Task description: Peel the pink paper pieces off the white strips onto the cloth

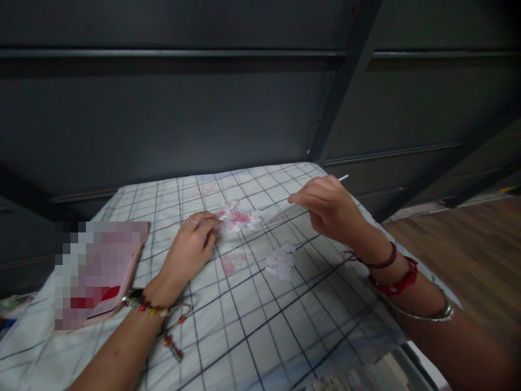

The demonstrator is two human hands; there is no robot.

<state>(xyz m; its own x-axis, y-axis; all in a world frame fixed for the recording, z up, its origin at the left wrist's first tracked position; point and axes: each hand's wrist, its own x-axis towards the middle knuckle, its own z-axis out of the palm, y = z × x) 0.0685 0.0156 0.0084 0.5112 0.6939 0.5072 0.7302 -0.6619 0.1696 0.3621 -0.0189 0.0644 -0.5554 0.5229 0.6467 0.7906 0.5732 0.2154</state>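
Note:
Fingertips of my left hand (193,241) are bent together at the left edge of a piece covered with white and pink paper scraps (239,217), apparently pinching it. My right hand (331,209) is closed around a thin stick (344,177), whose white end pokes out above the knuckles. From its fingers a pale, see-through blur slants down toward the scraps; whether it is the stick's other end I cannot tell. Nearer me lie a small pile of torn white paper (280,262) and a pink-stained patch (233,263) on the cloth.
A white cloth with dark grid lines (244,326) covers the table. On the left a pink-edged device (138,255) stands tilted, its face blurred out. A dark panelled wall (183,108) rises behind the table, and wooden floor (468,250) shows at right.

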